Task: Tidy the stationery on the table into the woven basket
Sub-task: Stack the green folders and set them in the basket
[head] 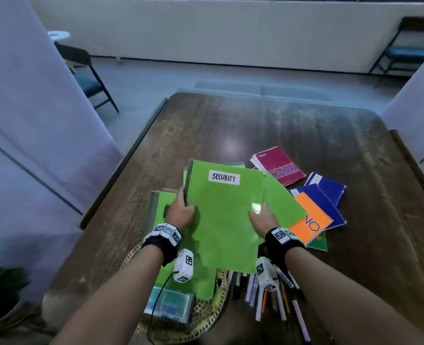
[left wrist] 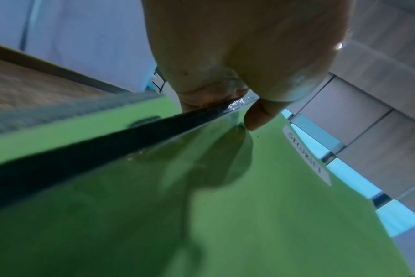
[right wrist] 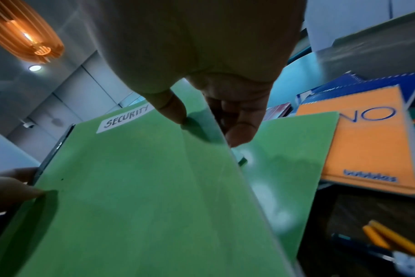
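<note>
Nearest, the woven basket [head: 201, 317] sits at the tabletop's [head: 293, 135] near edge, holding a clear plastic case [head: 169, 305] and a green folder [head: 163, 202], with loose pens and pencils [head: 273, 297] lying just right of it. Above the basket, both hands hold the green "SECURITY" folder [head: 223, 215] tilted up: the left hand [head: 181, 211] pinches its dark spine, the right hand [head: 263, 217] pinches its open edge. Beyond lie an orange notebook [head: 310, 224], blue spiral notebooks [head: 326, 192] and a red steno pad [head: 279, 165].
</note>
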Demonstrator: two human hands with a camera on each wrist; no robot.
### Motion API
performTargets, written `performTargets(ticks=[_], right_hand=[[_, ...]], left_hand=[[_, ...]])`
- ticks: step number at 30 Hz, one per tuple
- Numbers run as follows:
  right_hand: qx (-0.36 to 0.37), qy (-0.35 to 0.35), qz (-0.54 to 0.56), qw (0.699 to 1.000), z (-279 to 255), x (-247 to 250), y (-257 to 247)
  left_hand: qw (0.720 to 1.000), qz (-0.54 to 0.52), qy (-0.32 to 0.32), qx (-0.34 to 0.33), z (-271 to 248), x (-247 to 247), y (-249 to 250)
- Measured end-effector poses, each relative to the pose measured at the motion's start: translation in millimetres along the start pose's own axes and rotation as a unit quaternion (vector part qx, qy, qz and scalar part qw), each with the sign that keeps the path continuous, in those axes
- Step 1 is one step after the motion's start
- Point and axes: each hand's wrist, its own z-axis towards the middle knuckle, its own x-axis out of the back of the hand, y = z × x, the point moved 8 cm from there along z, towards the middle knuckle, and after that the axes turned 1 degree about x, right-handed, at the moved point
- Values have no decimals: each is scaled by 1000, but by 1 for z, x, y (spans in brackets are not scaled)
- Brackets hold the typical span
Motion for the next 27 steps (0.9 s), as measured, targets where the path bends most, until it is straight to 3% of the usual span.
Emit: performTargets(ticks=[7, 16, 27], right_hand=[[31, -48, -30, 998, -9, -72, -33], [18, -86, -101, 991, -19, -120, -36], [8, -92, -198, 976, -23, -126, -28]], left_hand=[[998, 53, 25, 36, 0, 54, -64], [972, 213, -19, 100, 12, 61, -142], [960, 257, -16, 110, 10, 47, -154]])
